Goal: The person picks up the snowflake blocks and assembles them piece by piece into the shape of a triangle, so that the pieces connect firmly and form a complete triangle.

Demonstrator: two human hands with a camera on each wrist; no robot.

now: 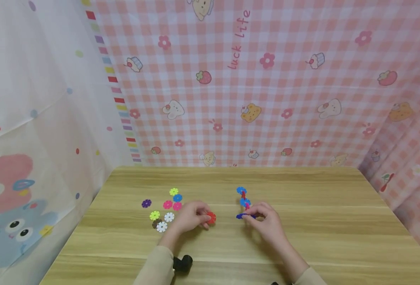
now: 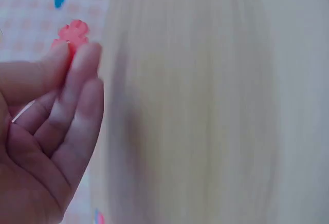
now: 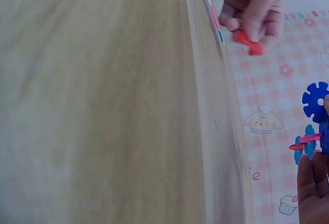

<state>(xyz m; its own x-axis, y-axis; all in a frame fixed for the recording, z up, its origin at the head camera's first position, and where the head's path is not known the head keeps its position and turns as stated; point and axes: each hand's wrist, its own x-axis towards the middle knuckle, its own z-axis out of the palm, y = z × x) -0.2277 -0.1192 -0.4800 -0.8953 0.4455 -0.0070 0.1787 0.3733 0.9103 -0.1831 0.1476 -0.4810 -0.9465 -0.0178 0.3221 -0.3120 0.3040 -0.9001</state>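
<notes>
My left hand (image 1: pixel 192 217) pinches a red notched plastic disc (image 1: pixel 212 218) between thumb and fingers, just above the table. The left wrist view shows the same red disc (image 2: pixel 75 31) at the fingertips. To its right, my right hand (image 1: pixel 267 223) grips a chain of interlocked notched discs by its dark blue end (image 1: pixel 240 216). From there the chain runs away through pink, blue (image 1: pixel 245 202), red and blue (image 1: pixel 241 190) pieces. A dark blue disc (image 3: pixel 314 102) stands out at that end in the right wrist view. The red disc and the chain are apart.
Loose notched discs lie left of my left hand: purple (image 1: pixel 146 203), yellow-green (image 1: pixel 154 215), blue (image 1: pixel 178 198), pink (image 1: pixel 167 204), white (image 1: pixel 161 227) and a partly covered brown one. The wooden table (image 1: pixel 320 206) ends at a checked curtain (image 1: pixel 267 87). A black device (image 1: pixel 183 264) sits at my left wrist.
</notes>
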